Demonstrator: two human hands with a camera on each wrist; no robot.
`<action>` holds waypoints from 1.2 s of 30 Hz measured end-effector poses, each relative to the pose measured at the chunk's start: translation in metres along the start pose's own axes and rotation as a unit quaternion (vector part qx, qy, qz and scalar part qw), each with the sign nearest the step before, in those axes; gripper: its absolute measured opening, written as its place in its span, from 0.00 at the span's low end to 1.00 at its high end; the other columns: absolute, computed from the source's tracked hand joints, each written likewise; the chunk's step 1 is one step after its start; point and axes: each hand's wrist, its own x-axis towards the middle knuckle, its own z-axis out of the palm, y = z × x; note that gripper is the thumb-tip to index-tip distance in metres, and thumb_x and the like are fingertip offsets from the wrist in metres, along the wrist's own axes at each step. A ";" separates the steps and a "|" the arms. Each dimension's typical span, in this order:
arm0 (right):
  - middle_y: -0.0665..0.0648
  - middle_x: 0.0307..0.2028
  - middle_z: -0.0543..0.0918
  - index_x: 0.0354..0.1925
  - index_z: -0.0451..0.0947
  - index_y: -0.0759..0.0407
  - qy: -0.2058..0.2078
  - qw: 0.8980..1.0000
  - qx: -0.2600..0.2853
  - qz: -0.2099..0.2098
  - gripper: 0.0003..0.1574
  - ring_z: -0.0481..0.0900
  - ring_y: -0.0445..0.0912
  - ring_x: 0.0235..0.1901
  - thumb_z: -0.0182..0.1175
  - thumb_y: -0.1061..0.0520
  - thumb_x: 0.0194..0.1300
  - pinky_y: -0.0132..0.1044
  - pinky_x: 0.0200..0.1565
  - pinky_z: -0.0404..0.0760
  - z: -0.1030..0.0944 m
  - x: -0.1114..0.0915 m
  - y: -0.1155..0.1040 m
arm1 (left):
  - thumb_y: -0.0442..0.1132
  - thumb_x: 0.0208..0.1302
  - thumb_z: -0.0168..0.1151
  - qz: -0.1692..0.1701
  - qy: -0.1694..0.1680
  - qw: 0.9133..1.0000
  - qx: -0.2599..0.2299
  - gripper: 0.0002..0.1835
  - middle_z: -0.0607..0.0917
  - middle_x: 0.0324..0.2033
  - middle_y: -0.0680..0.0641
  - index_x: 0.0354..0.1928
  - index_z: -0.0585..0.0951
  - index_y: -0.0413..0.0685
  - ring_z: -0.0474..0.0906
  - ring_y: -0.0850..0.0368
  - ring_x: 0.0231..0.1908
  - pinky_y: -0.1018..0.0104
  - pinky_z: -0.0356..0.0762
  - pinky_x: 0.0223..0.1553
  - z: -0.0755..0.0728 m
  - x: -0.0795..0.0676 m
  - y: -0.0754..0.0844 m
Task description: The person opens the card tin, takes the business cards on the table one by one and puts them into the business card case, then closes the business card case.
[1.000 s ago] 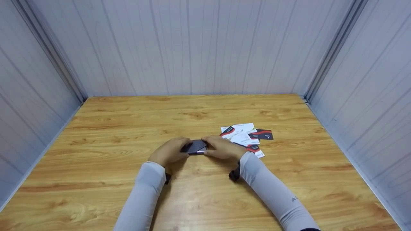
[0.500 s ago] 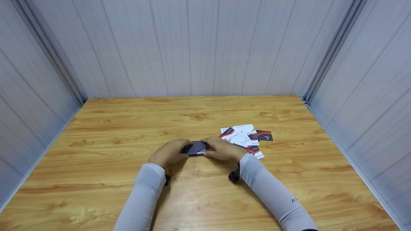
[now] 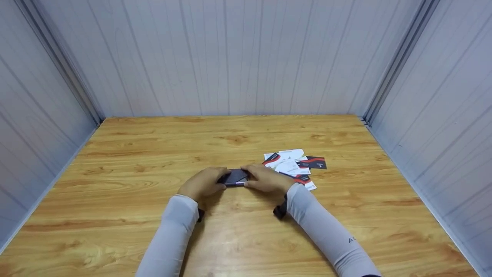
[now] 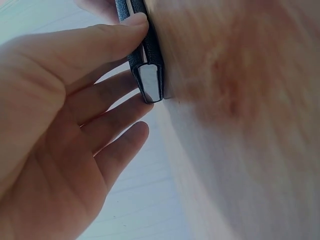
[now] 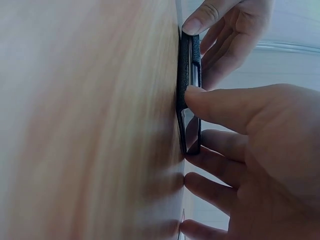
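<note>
From where I stood, the only letter I could make out was a dark capital A (image 3: 351, 240) on the right sleeve (image 3: 326, 227), followed by another too incomplete to settle. Small print ran across the scattered cards (image 3: 289, 167), and a pale curved mark (image 3: 320, 166) sat on the dark one, all too tiny to read.

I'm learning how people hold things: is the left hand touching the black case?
Touching. The left wrist view shows the left hand with its thumb pressed against the black case.
</note>
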 end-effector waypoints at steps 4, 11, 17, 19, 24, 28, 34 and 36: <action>0.65 0.67 0.70 0.73 0.62 0.63 -0.002 1.000 -0.002 -0.004 0.38 0.65 0.55 0.68 0.60 0.51 0.73 0.46 0.70 0.62 0.000 0.001 0.001 | 0.38 0.72 0.62 0.002 0.003 1.000 -0.013 0.26 0.74 0.66 0.40 0.70 0.73 0.46 0.70 0.44 0.66 0.50 0.66 0.67 -0.002 -0.003 0.001; 0.65 0.68 0.68 0.74 0.61 0.63 -0.004 1.000 -0.001 -0.002 0.38 0.64 0.55 0.70 0.60 0.51 0.73 0.46 0.70 0.61 0.001 0.002 0.002 | 0.36 0.73 0.61 0.023 0.021 0.999 -0.022 0.19 0.83 0.57 0.43 0.64 0.80 0.49 0.78 0.49 0.58 0.52 0.75 0.60 -0.007 -0.005 -0.001; 0.62 0.69 0.69 0.74 0.62 0.60 -0.007 1.000 0.013 0.005 0.38 0.64 0.52 0.69 0.60 0.49 0.73 0.44 0.70 0.61 0.001 0.002 0.003 | 0.39 0.73 0.61 -0.006 0.022 0.998 -0.055 0.17 0.84 0.55 0.47 0.62 0.82 0.51 0.79 0.53 0.56 0.53 0.76 0.58 -0.009 -0.006 -0.002; 0.62 0.68 0.69 0.74 0.62 0.61 -0.003 1.000 0.018 0.001 0.38 0.64 0.52 0.69 0.60 0.49 0.73 0.44 0.70 0.61 -0.001 0.001 0.004 | 0.41 0.74 0.61 -0.018 0.028 0.997 -0.071 0.17 0.84 0.55 0.50 0.61 0.83 0.53 0.79 0.55 0.56 0.54 0.76 0.58 -0.010 -0.006 -0.003; 0.65 0.67 0.70 0.72 0.63 0.66 0.015 1.000 0.012 -0.001 0.38 0.65 0.55 0.68 0.61 0.50 0.72 0.46 0.69 0.62 -0.006 -0.001 0.006 | 0.44 0.72 0.63 -0.020 0.082 0.992 -0.097 0.10 0.86 0.45 0.58 0.51 0.88 0.59 0.81 0.62 0.46 0.59 0.80 0.49 -0.012 -0.007 -0.007; 0.64 0.64 0.72 0.70 0.66 0.66 0.022 1.000 0.007 0.017 0.36 0.68 0.55 0.66 0.60 0.48 0.73 0.46 0.68 0.65 -0.009 -0.003 0.007 | 0.44 0.71 0.65 -0.020 0.132 0.985 -0.109 0.06 0.86 0.37 0.59 0.44 0.89 0.58 0.82 0.64 0.40 0.61 0.81 0.43 -0.012 -0.008 -0.011; 0.61 0.56 0.75 0.60 0.73 0.66 0.037 0.999 0.007 0.026 0.29 0.72 0.53 0.59 0.63 0.48 0.71 0.46 0.63 0.70 -0.010 -0.005 0.006 | 0.44 0.71 0.64 -0.002 0.160 0.982 -0.101 0.09 0.86 0.37 0.57 0.44 0.89 0.51 0.82 0.62 0.40 0.61 0.82 0.44 -0.013 -0.006 -0.015; 0.61 0.54 0.75 0.58 0.74 0.65 0.041 0.999 0.004 0.022 0.27 0.73 0.53 0.57 0.63 0.49 0.71 0.45 0.62 0.71 -0.009 -0.005 0.006 | 0.43 0.72 0.64 0.003 0.164 0.982 -0.094 0.09 0.85 0.38 0.56 0.46 0.89 0.50 0.81 0.61 0.41 0.62 0.82 0.44 -0.013 -0.006 -0.016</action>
